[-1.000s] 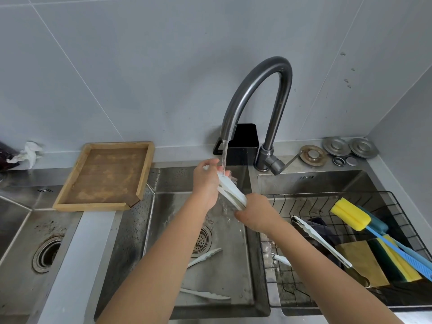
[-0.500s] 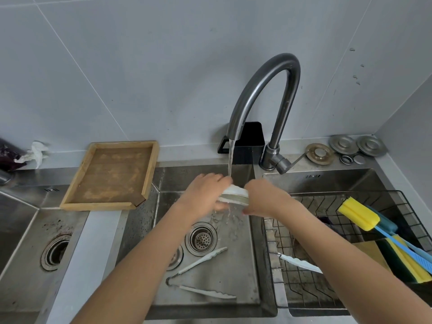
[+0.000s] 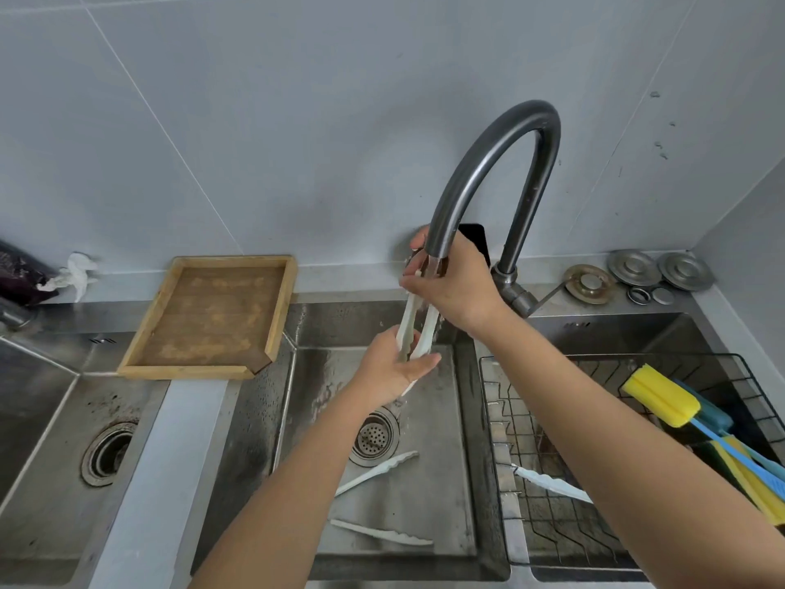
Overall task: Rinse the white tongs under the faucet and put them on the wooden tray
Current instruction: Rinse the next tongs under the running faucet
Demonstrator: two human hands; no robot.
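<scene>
White tongs [image 3: 417, 329] stand nearly upright under the spout of the dark arched faucet [image 3: 492, 163], above the middle sink basin [image 3: 433, 495]. My left hand [image 3: 393, 367] grips their lower end. My right hand [image 3: 456, 282] pinches their upper end just below the spout, where water runs. The wooden tray [image 3: 212, 320] rests across the sink rim to the left, with nothing on it. A second pair of white tongs [image 3: 376, 474] lies on the basin floor near the drain [image 3: 374, 435].
A wire rack [image 3: 603, 461] in the right basin holds another white utensil [image 3: 548, 482], a yellow sponge brush [image 3: 662, 395] and sponges. Metal drain covers [image 3: 637, 269] sit on the back ledge. A left basin with a drain [image 3: 106, 452] lies beyond the divider.
The tongs turned from lying crosswise between my hands to standing upright. My right hand rose to the spout and my left hand dropped below it.
</scene>
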